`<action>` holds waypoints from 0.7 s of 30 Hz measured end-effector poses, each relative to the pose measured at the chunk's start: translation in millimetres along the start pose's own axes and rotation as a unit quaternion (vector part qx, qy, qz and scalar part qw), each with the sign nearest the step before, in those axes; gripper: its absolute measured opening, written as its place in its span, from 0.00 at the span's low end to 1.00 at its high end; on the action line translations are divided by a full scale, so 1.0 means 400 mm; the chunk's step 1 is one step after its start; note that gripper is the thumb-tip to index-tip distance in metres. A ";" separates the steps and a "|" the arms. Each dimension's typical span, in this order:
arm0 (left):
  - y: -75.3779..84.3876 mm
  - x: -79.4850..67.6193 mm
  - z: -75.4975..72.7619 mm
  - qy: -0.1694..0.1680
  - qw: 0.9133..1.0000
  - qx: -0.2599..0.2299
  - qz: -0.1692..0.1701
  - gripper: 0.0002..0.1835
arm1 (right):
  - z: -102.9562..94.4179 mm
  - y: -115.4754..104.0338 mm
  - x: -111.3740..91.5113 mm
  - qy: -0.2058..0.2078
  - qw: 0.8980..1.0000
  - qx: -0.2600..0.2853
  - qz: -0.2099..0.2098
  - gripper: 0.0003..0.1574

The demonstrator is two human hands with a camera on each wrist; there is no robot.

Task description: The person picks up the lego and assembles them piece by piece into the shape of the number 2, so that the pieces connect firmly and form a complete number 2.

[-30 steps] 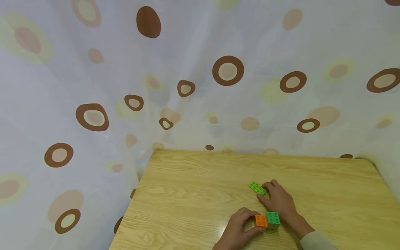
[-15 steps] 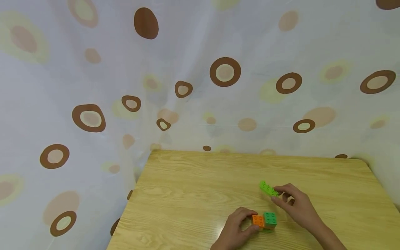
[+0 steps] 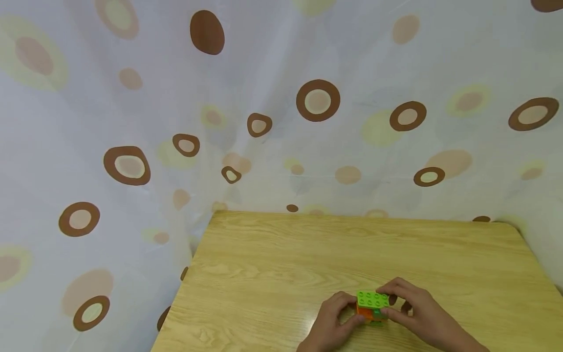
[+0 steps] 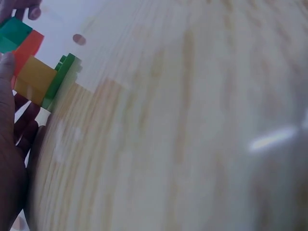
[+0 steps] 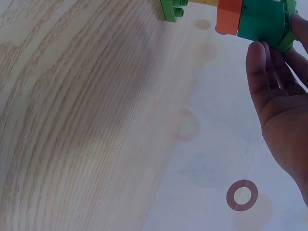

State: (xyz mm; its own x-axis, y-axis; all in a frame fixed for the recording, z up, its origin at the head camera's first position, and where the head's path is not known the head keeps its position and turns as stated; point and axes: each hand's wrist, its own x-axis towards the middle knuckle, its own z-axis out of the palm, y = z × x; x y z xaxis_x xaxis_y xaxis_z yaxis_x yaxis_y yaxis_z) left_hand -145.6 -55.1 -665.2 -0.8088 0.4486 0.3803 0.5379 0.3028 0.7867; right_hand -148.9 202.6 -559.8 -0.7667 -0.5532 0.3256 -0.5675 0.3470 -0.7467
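Toy building bricks form a small stack low in the head view. My left hand (image 3: pixel 332 318) grips its left side, thumb and fingers at the orange brick (image 3: pixel 364 313). On top lies a lime studded plate (image 3: pixel 368 298), its right end pinched by my right hand (image 3: pixel 420 310). The right wrist view shows that plate (image 5: pixel 290 21) against the green brick (image 5: pixel 262 19), with an orange brick (image 5: pixel 228 17) below. A yellow-orange brick (image 4: pixel 36 79) and a green base plate (image 4: pixel 60 79) make up the lower stack in the left wrist view.
The stack stands on a wood-grain table (image 3: pixel 272 264), near its front side. Behind and to the left hangs a pale curtain (image 3: pixel 272 63) with brown and yellow ring patterns, reaching the table's back edge.
My right hand lifted the lime plate off the table and brought it toward me, onto the top of the stack. My left hand has kept its hold on the stack.
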 end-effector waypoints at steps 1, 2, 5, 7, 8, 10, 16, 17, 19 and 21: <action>0.000 0.001 0.000 0.000 1.000 0.000 0.002 0.17 | 0.001 0.002 -0.002 0.001 1.000 -0.002 -0.001 0.24; 0.000 0.001 0.001 -0.001 1.000 0.002 0.004 0.17 | 0.001 0.004 -0.003 0.003 1.000 -0.004 -0.002 0.24; 0.000 0.002 0.002 -0.001 1.000 -0.005 0.001 0.17 | 0.004 0.005 -0.008 0.007 1.000 -0.014 -0.005 0.25; -0.001 0.003 0.003 0.001 1.000 0.003 0.008 0.17 | 0.006 0.005 -0.012 0.012 1.000 -0.022 -0.007 0.25; -0.001 0.004 0.003 0.000 1.000 0.001 0.008 0.17 | 0.007 0.004 -0.014 0.016 0.999 -0.027 -0.008 0.25; -0.001 0.005 0.004 -0.001 1.000 -0.001 0.008 0.17 | 0.010 0.003 -0.018 0.022 0.999 -0.036 -0.011 0.26; 0.001 0.006 0.006 -0.006 1.000 -0.019 -0.005 0.18 | 0.009 -0.003 -0.024 0.027 0.999 -0.041 -0.019 0.26; 0.002 0.005 0.006 -0.006 1.000 -0.021 -0.005 0.18 | 0.009 -0.003 -0.025 0.026 0.999 -0.040 -0.020 0.26; 0.001 0.004 0.006 -0.004 1.000 -0.016 -0.002 0.18 | 0.008 -0.004 -0.026 0.024 0.999 -0.036 -0.021 0.25; 0.001 0.003 0.005 0.000 1.000 -0.013 0.001 0.17 | 0.010 -0.005 -0.027 0.025 0.999 -0.035 -0.020 0.25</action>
State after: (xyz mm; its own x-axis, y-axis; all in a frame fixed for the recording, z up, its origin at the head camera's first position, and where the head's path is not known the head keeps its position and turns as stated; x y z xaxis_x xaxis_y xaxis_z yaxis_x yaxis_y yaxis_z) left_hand -145.7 -52.6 -665.4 -0.8076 0.4499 0.3813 0.5328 0.2797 0.7987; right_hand -138.5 204.8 -564.2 -0.7554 -0.5303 0.3848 -0.6168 0.3775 -0.6906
